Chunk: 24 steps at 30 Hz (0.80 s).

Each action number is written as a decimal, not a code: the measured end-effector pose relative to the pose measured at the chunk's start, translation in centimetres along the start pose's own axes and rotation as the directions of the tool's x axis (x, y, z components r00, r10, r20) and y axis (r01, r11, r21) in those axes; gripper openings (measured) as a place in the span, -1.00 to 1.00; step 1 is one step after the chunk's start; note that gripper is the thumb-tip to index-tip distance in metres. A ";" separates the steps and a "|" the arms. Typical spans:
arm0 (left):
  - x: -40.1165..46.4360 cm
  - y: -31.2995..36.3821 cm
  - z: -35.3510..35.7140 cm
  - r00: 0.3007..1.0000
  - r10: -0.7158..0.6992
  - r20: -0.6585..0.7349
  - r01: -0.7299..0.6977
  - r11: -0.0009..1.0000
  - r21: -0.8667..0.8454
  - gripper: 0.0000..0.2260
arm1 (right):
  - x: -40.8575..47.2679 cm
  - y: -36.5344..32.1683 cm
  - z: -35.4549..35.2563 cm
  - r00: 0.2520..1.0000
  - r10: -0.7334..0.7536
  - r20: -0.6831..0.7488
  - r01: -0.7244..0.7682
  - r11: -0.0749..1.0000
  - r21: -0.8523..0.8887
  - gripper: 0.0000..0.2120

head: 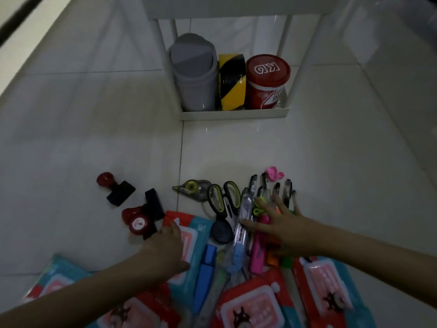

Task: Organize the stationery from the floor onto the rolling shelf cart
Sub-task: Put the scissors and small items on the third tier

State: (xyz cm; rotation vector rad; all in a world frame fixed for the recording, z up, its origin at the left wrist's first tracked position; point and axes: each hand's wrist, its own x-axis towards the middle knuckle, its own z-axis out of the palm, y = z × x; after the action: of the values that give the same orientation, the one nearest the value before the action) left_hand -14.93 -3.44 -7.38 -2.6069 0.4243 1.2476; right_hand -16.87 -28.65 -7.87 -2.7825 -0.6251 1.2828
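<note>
Stationery lies spread on the white tiled floor: scissors [223,200] with green-black handles, a correction tape [192,188], several black pens [287,189], a pink clip [274,173], highlighters [257,254] and a blue marker [204,271]. Three red-and-black stamps [115,188] sit to the left. My right hand [281,223] hovers with fingers spread over the pens and highlighters, holding nothing. My left hand [168,247] rests on a teal and red wipes pack [189,235]; whether it grips the pack is unclear. The white rolling cart [234,113] stands beyond.
The cart's bottom tray holds a grey lidded bin [195,72], a yellow-black tape roll [231,81] and a red canister [266,81]. More wipes packs [250,301] lie along the near edge. A white wall runs along the left.
</note>
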 end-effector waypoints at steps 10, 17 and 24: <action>-0.6 0.0 0.4 0.996 0.013 -0.089 -0.013 1.000 -0.001 -0.03 | 0.4 0.8 0.1 0.995 0.058 -0.087 -0.059 0.998 -0.010 -0.13; -0.3 0.8 -0.4 0.977 0.053 -0.208 -0.024 0.990 0.137 -0.05 | -0.2 1.5 -0.1 0.962 0.174 -0.211 -0.152 0.982 0.115 -0.15; 0.2 2.8 -4.3 0.767 0.349 -0.539 -0.179 0.922 0.343 -0.24 | -0.9 3.1 1.4 0.778 0.554 -0.297 -0.300 0.742 0.600 -0.22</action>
State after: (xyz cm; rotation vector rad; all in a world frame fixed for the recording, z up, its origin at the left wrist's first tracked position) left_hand -12.73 -7.45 -5.08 -2.6932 1.0313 0.3362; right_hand -17.33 -32.04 -8.63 -2.6464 0.3994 0.6077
